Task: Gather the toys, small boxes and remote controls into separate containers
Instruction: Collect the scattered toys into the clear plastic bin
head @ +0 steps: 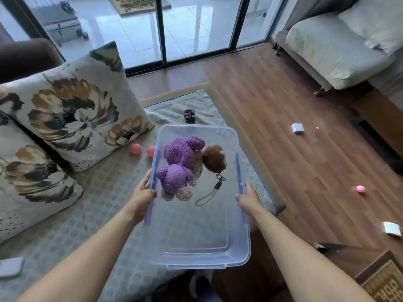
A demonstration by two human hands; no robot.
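I hold a clear plastic bin [196, 243] with blue handles above the sofa seat. My left hand [142, 196] grips its left rim and my right hand [248, 198] grips its right rim. Inside lie a purple plush toy [181, 164], a brown plush [214, 159] and a looped strap [209, 194]. Two pink balls [135, 148] [150, 151] rest on the sofa just left of the bin. A dark patterned cube [189, 115] sits on the seat beyond it. A third pink ball [361, 189] and two small white boxes [297, 128] [392, 228] lie on the wooden floor.
Floral cushions [74, 114] lean against the sofa back at left. A grey flat object [11, 267] lies on the seat at lower left. A pale sofa [335, 53] stands at the back right, glass doors [161, 29] behind. A patterned rug corner [383, 282] shows at bottom right.
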